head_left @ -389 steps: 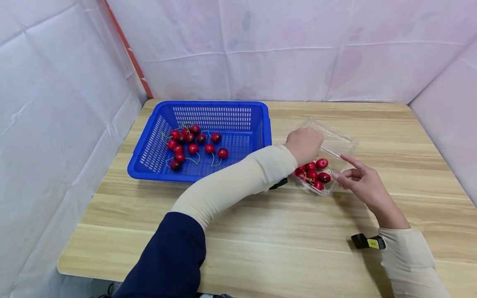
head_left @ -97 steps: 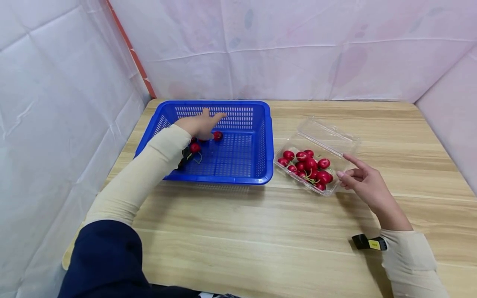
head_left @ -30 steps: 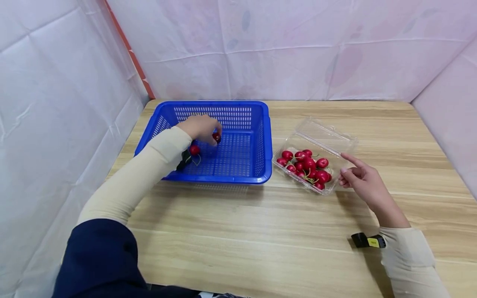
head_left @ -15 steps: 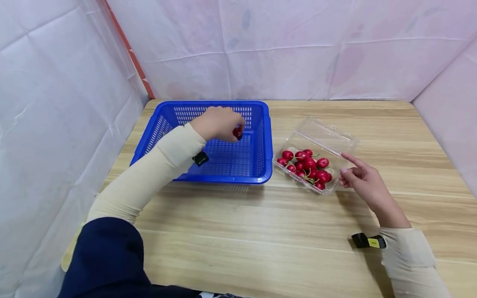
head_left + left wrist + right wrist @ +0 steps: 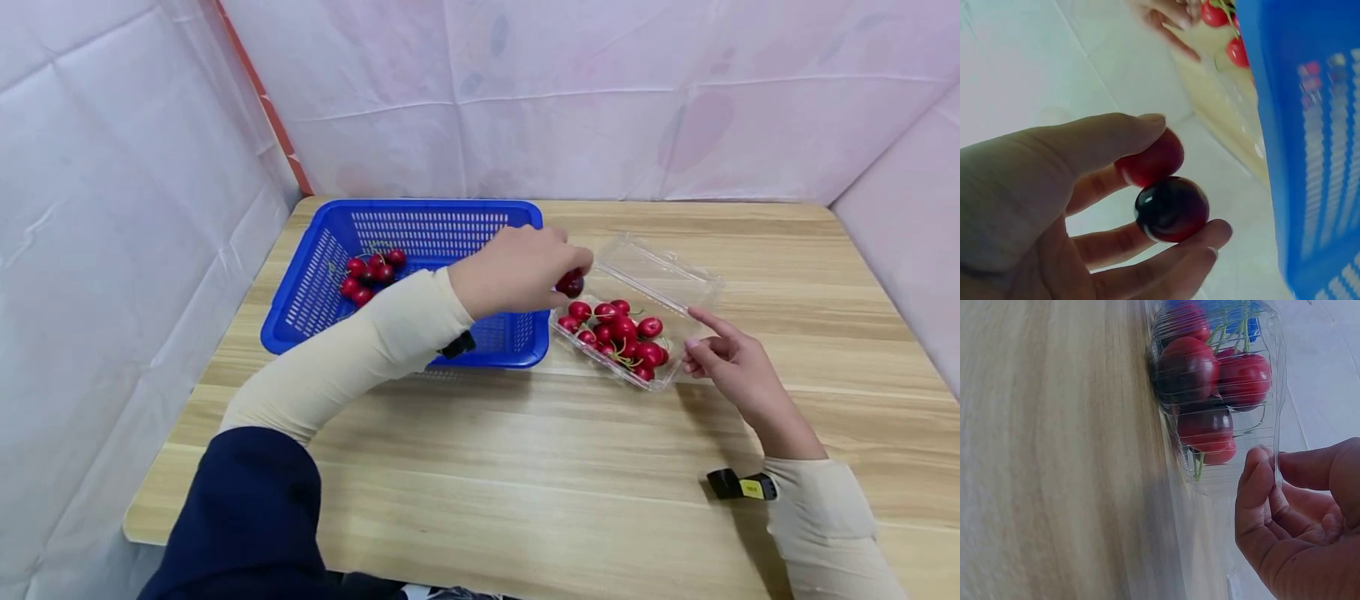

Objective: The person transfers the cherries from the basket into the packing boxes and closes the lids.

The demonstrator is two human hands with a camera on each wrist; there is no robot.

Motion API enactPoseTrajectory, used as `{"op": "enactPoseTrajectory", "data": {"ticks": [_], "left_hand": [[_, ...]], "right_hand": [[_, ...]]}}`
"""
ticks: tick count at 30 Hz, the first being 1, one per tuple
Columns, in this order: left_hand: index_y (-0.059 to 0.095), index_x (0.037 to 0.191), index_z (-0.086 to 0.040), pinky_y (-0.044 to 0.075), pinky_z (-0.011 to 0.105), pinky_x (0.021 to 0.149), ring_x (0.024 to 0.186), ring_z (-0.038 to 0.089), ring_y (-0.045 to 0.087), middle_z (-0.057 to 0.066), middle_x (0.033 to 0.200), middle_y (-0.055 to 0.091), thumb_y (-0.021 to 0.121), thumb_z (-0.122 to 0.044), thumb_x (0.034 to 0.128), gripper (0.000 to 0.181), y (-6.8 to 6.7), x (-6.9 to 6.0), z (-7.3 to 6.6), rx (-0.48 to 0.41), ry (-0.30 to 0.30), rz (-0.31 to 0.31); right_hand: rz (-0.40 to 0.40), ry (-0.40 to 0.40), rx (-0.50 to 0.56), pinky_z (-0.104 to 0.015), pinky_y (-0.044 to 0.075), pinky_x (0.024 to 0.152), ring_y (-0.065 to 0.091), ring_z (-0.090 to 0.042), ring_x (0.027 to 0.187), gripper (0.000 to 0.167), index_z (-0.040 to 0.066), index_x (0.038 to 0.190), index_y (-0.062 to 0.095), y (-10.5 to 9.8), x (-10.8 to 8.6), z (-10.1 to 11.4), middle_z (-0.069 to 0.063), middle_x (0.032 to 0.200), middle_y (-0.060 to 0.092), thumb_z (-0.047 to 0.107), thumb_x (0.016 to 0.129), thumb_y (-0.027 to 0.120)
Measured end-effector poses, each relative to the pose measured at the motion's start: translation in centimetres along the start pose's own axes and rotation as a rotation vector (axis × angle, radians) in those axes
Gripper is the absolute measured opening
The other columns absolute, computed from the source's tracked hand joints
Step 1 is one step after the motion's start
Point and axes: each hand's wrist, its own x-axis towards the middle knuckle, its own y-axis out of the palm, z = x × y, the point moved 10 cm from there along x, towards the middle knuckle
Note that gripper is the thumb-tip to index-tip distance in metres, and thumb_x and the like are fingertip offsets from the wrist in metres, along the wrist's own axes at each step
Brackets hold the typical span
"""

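The left hand [image 5: 517,271] and its cream sleeve [image 5: 337,350] cover part of the blue mesh basket [image 5: 442,225], so the cherry cluster [image 5: 384,273] inside shows only partly. The basket is cut off in the left wrist view; in the right wrist view, the ribbed wall of the clear plastic clamshell [image 5: 643,290] blurs the red cherries [image 5: 623,328] behind it. A black device [image 5: 723,484] at the right wrist bears a yellow label [image 5: 752,489] — its print is too small to read. The left thumb and fingers grip two cherries [image 5: 1172,211], one red, one nearly black, near the clamshell's left end. The right hand [image 5: 735,367] pinches the clamshell's rim — the red cherries lie just left of it
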Motion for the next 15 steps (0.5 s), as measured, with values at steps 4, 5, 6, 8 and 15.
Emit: {"op": "enactPoseTrajectory", "data": {"ticks": [4,5,6,8,15], "left_hand": [[0.060,0.111,-0.026,0.049,0.030,0.065,0.088,0.012,0.055,-0.004,0.100,0.059,0.065,-0.034,0.0896,0.024,0.6,1.1,-2.0,-0.022,0.035,0.000],[0.060,0.112,-0.025,0.049,0.029,0.065,0.088,0.012,0.054,-0.004,0.101,0.059,0.064,-0.034,0.0900,0.024,0.8,1.4,-2.5,-0.029,0.044,0.003],[0.059,0.113,-0.025,0.049,0.029,0.065,0.089,0.012,0.054,-0.003,0.101,0.059,0.064,-0.034,0.0906,0.024,1.1,1.7,-2.9,-0.038,0.050,0.010],[0.058,0.113,-0.023,0.048,0.029,0.066,0.089,0.012,0.054,-0.003,0.101,0.058,0.064,-0.034,0.0912,0.025,1.7,2.3,-3.6,-0.054,0.058,0.022],[0.058,0.115,-0.022,0.049,0.028,0.070,0.091,0.012,0.054,-0.003,0.103,0.058,0.061,-0.029,0.0926,0.024,4.2,4.3,-4.7,-0.082,0.064,0.049]], "right_hand": [[-0.003,-0.004,-0.001,-0.018,0.053,0.060,0.061,-0.004,0.065,0.053,-0.003,0.146,0.031,-0.1,0.0,0.0,0.009,0.074,0.063,0.005,0.098,0.051],[-0.004,-0.006,-0.002,-0.018,0.052,0.060,0.061,-0.004,0.065,0.053,-0.003,0.146,0.031,-0.1,0.0,0.1,0.009,0.074,0.063,0.005,0.098,0.051],[-0.005,-0.007,-0.003,-0.018,0.052,0.060,0.061,-0.004,0.065,0.053,-0.003,0.146,0.031,-0.2,0.0,0.1,0.009,0.074,0.063,0.005,0.098,0.051],[-0.004,-0.007,-0.001,-0.018,0.052,0.060,0.061,-0.004,0.065,0.053,-0.003,0.146,0.031,-0.2,0.0,0.0,0.010,0.074,0.063,0.005,0.097,0.051],[-0.002,-0.006,0.005,-0.018,0.052,0.060,0.061,-0.004,0.064,0.053,-0.002,0.146,0.032,-0.2,0.0,-0.1,0.010,0.074,0.064,0.005,0.098,0.051]]}}
